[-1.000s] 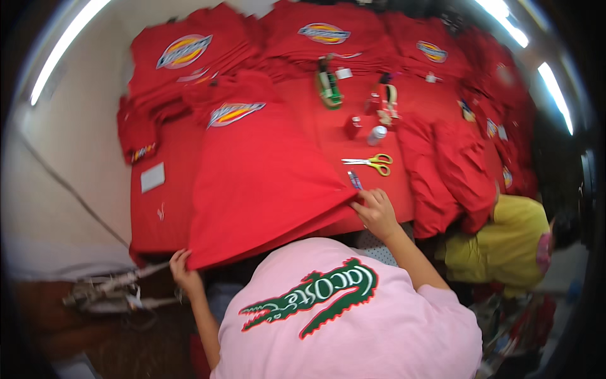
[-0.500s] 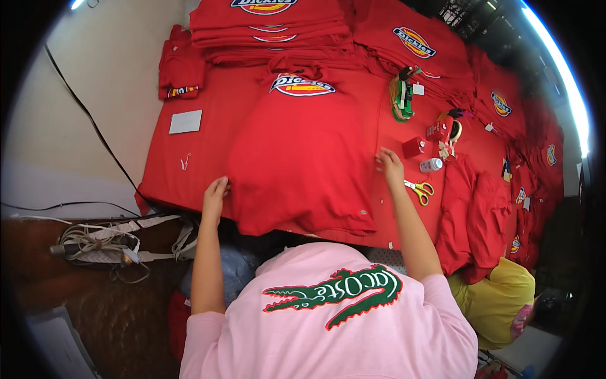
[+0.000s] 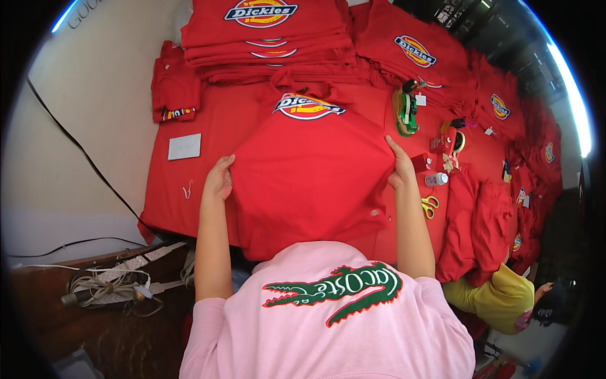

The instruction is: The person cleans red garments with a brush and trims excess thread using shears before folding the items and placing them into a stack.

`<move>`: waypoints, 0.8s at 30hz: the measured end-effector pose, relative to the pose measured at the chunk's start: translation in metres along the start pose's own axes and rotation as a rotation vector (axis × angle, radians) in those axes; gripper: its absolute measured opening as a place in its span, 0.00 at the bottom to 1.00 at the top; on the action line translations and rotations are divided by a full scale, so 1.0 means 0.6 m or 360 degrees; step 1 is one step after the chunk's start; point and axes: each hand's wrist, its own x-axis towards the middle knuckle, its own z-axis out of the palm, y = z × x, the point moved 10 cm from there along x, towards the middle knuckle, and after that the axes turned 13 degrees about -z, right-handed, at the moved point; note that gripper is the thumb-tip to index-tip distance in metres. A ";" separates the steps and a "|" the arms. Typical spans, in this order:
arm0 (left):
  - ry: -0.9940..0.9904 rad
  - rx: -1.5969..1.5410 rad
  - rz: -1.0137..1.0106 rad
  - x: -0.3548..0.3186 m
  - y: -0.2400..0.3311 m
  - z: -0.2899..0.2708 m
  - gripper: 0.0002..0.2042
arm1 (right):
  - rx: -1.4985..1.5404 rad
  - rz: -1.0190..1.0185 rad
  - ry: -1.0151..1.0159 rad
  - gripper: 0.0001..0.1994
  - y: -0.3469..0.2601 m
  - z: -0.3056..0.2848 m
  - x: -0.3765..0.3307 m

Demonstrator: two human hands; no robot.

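A red shirt with a printed oval emblem lies in front of me, its far end flat on the red-covered table. My left hand pinches its left edge and my right hand grips its right edge. Between my two hands the cloth is drawn taut and wide. The near end of the shirt hangs toward my body, over the table's front edge. Yellow-green scissors lie just right of my right forearm, which partly hides them.
Stacks of folded red shirts line the back. At right are a green tape dispenser, a small white bottle and a red box. A white card lies left. Coiled cables sit lower left. Someone in yellow is at right.
Both hands have moved away from me, farther up the shirt's sides, and closed on its edges. The cloth between them is now stretched, and its near end has shifted toward me.
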 end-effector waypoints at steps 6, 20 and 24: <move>-0.0689 -0.0496 -0.0208 -0.153 0.038 0.106 0.13 | -0.0240 -0.0663 -0.0373 0.12 -0.213 0.128 -0.113; -0.0347 -0.0435 0.0308 -0.423 0.030 0.099 0.34 | -0.0835 -0.1583 -0.0832 0.18 -0.420 0.468 -0.215; 0.0320 -0.0345 0.1067 -0.511 0.197 -0.086 0.24 | -0.0797 -0.0992 -0.1324 0.18 -0.283 0.613 -0.051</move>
